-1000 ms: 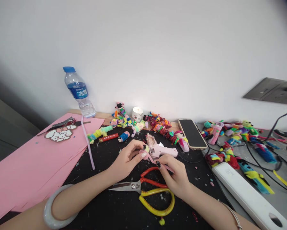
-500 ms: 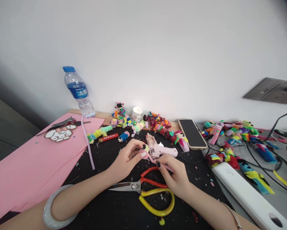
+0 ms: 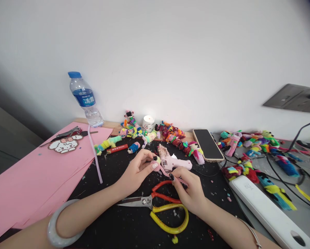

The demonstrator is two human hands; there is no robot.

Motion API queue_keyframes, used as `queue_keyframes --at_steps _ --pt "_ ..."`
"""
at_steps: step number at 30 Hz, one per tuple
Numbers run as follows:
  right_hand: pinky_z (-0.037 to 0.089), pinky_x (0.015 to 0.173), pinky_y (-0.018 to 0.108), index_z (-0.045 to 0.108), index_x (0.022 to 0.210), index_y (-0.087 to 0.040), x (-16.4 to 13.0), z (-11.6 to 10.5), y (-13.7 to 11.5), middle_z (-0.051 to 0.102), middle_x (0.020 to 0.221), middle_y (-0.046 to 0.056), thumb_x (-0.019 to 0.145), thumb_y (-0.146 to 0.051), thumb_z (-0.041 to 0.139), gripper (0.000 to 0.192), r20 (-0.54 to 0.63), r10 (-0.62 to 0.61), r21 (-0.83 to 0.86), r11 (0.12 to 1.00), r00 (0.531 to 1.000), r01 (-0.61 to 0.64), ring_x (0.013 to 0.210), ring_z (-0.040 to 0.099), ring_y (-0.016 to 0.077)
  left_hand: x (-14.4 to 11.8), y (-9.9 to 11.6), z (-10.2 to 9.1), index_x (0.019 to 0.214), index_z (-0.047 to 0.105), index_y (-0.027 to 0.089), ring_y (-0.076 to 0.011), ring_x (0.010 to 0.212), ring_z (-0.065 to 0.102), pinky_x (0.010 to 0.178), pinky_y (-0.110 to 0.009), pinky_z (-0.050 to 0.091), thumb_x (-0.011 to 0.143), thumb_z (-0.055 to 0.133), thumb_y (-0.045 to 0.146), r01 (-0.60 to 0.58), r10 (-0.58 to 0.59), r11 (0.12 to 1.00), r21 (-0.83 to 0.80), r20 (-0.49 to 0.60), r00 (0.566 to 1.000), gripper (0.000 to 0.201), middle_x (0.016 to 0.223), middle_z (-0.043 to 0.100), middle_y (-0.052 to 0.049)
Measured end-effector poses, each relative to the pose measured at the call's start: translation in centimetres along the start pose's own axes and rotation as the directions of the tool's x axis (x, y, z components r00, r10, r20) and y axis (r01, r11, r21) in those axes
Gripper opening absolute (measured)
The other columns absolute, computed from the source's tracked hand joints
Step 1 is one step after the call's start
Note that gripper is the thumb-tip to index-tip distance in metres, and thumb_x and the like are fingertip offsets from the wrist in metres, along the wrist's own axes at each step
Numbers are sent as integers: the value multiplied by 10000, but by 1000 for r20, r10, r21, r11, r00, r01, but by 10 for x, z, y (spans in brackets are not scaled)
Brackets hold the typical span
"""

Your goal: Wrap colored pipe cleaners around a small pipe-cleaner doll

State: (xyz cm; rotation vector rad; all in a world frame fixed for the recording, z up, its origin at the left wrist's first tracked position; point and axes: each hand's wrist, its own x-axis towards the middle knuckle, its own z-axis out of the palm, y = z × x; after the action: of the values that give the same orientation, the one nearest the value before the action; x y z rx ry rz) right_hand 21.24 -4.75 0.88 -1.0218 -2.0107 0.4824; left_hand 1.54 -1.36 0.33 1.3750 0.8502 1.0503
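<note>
My left hand [image 3: 138,170] pinches a small fuzzy doll [image 3: 158,162] with black, pale yellow and pink parts between thumb and fingers. From the doll a pink pipe cleaner [image 3: 165,173] runs across to my right hand [image 3: 189,188], whose thumb and finger are closed on it. Just behind the hands lies a pale pink glue gun [image 3: 179,163], its nozzle end caked with brownish fuzz. Nearer to me, below both hands, rest scissors [image 3: 144,202] with one red and one yellow handle, blades pointing left.
Pink sheets [image 3: 64,173] and a water bottle [image 3: 85,100] are on the left. Fuzzy dolls [image 3: 179,141] line the back, near a phone [image 3: 208,145]. On the right are more dolls [image 3: 248,141], black cables [image 3: 279,176] and a long white device [image 3: 269,211].
The pink pipe cleaner between my hands now bows a little more. Both hands keep nearly the same place and grip.
</note>
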Motion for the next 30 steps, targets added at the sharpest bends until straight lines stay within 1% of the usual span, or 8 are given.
queue_keyframes --at_steps 3,6,12,16,23,30 --pt "414 581 270 523 750 -185 1 0 -1 561 683 26 855 -129 440 145 -4 -5 -1 1000 1000 5 629 519 158 0 1 0 861 445 202 -128 907 510 843 -280 400 831 556 314 8 -8 1000 -3 -7 1000 161 1028 519 -18" --pt "415 577 272 530 752 -186 0 -1 -2 566 679 26 853 -130 444 144 1 -7 -2 1000 1000 7 626 520 159 0 2 0 871 450 204 -123 871 519 829 -280 402 826 561 322 27 -27 999 -34 0 1000 168 1010 533 -13" --pt "403 558 274 531 766 -192 0 1 -2 554 658 20 857 -128 441 143 20 -41 -22 999 999 42 603 500 155 3 1 1 869 428 209 -123 806 561 791 -286 410 832 550 351 117 -105 980 -159 79 991 191 942 585 -7" --pt "405 557 275 546 802 -188 2 1 -3 553 658 20 858 -115 433 146 48 -79 -27 996 996 81 600 498 152 3 1 2 879 421 214 -148 877 577 819 -310 420 837 544 354 158 -134 958 -238 116 984 192 919 592 -10" --pt "450 585 283 589 961 -185 1 2 -6 633 759 49 855 -92 433 210 75 -135 12 991 988 134 650 557 159 2 0 2 873 420 214 -139 864 572 820 -304 418 839 544 345 165 -141 963 -215 123 982 184 945 590 -10" --pt "485 641 295 598 993 -189 1 3 -7 654 808 57 858 -83 427 242 79 -148 41 989 986 145 716 602 169 0 3 5 869 423 214 -134 839 557 795 -292 409 838 538 358 159 -145 973 -168 93 985 187 899 564 7"
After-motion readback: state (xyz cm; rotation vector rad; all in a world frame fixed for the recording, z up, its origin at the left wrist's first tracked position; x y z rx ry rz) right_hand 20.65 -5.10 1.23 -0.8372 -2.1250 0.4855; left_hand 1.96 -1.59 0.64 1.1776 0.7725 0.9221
